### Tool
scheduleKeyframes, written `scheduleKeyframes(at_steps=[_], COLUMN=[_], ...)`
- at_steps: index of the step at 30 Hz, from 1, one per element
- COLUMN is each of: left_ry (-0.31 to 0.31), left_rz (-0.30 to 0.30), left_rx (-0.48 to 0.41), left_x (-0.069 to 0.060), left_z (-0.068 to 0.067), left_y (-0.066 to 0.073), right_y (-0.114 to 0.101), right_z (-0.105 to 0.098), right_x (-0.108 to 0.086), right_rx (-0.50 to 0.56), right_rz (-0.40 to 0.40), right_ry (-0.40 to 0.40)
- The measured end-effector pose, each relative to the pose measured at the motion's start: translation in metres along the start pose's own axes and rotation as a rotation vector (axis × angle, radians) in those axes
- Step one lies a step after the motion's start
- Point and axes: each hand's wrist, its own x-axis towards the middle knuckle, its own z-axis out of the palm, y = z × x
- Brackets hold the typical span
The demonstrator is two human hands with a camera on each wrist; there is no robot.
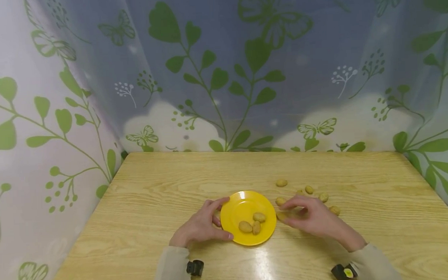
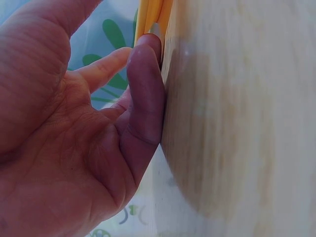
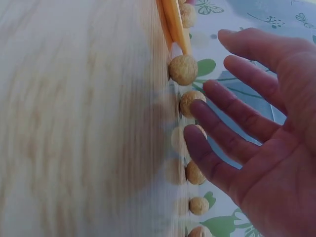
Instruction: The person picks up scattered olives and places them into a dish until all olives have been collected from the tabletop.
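Note:
A yellow plate [image 1: 231, 205] lies on the wooden table, and small potatoes, one of them a tan oval potato [image 1: 259, 217], sit in it. My left hand [image 1: 202, 223] holds the plate's left edge, thumb near the front and fingers toward the back. In the left wrist view the little finger [image 2: 145, 94] lies against the tabletop. My right hand [image 1: 315, 217] hovers right of the plate with fingers spread and nothing gripped. Close to its fingertips is a loose potato [image 1: 280, 201]; the right wrist view shows a potato [image 3: 183, 69] beside the plate's edge, apart from the fingers.
More potatoes are scattered right of the plate, among them a potato [image 1: 281, 182] farther back, a potato [image 1: 323, 197] and a potato [image 1: 335, 210] beyond the right hand. Behind the wooden table [image 1: 155, 179] hangs a leaf-patterned curtain [image 1: 221, 74].

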Motion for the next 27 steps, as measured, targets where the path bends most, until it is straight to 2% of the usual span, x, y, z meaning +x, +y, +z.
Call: scheduleKeyframes(at_steps=[6, 15, 27], left_ry=[-0.003, -0.006, 0.005], left_rz=[0.004, -0.001, -0.02], left_rx=[-0.009, -0.014, -0.025], left_x=[0.001, 0.001, 0.002], left_z=[-0.001, 0.0, 0.001], left_y=[0.0, -0.001, -0.003], right_y=[0.006, 0.011, 0.01], right_z=[-0.004, -0.007, -0.003], right_x=[-0.002, -0.001, 0.002], right_rx=[-0.02, 0.007, -0.047], right_rz=[0.019, 0.106, 0.111], right_ry=[-0.049, -0.118, -0.124])
